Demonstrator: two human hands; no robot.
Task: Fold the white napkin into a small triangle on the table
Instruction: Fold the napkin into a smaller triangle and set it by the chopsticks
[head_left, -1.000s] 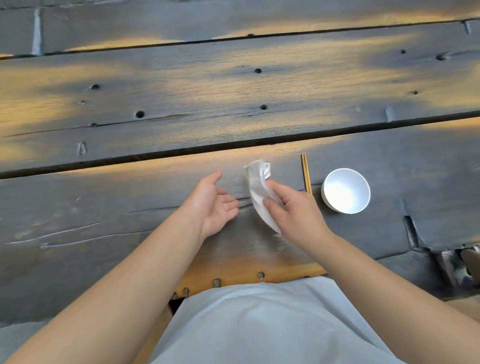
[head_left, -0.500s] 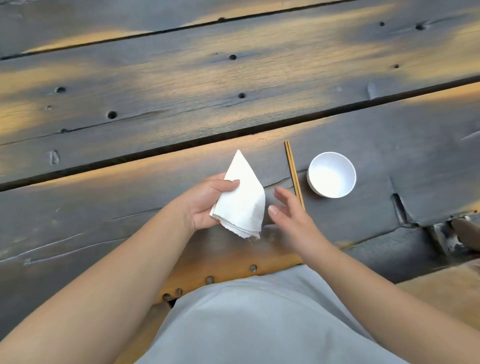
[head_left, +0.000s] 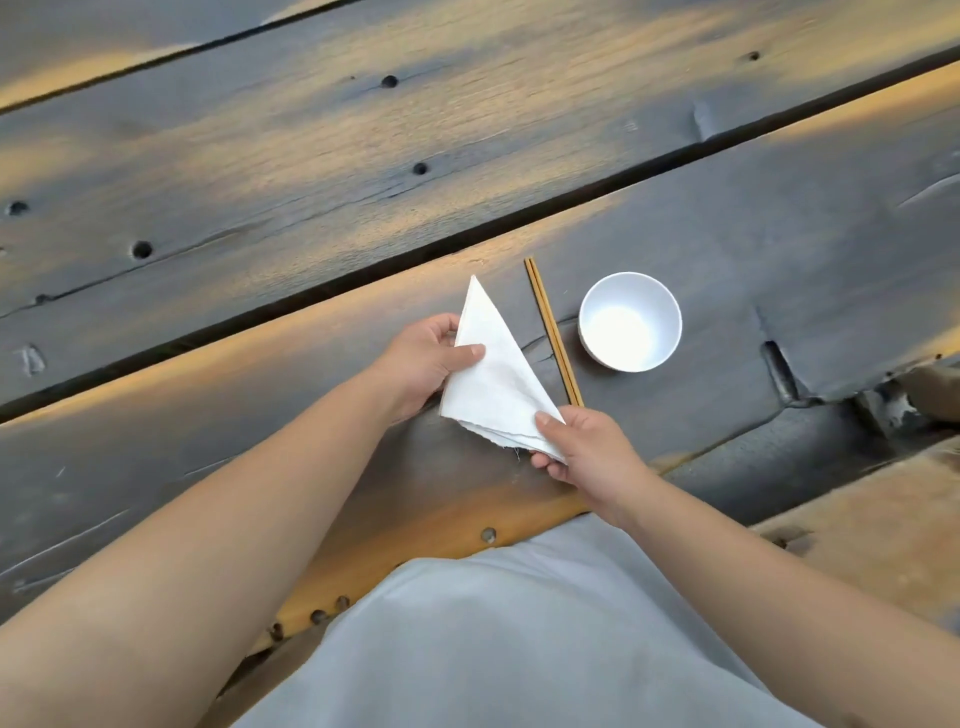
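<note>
Here, a white cloth napkin folded into a layered triangle (head_left: 493, 371) is held between both hands just above the near plank of a dark, weathered wooden desk (head_left: 779, 260); whether its underside touches the wood cannot be told. The apex points away from the person, and the frayed, stacked edges form the near side. The left hand (head_left: 421, 364) grips the left edge of the triangle: its thumb lies on the upper face of the cloth, and its fingers (head_left: 441, 325) curl round the edge behind. The right hand (head_left: 587, 452) pinches the near right corner, thumb on top and fingers beneath the layers.

Just right of the napkin lies a pair of thin, light-brown wooden chopsticks (head_left: 553, 332), set side by side and touching each other, running from the far left toward the near right; their near tips end just beside the right hand. Further right, apart from the chopsticks, stands a round white bowl (head_left: 629, 321), upright on the same plank. A dark gap (head_left: 363, 275) separates this plank from the next plank, which carries several small round holes. At the bottom, the person's pale grey garment (head_left: 519, 639) overlaps the yellowish near edge of the desk.
</note>
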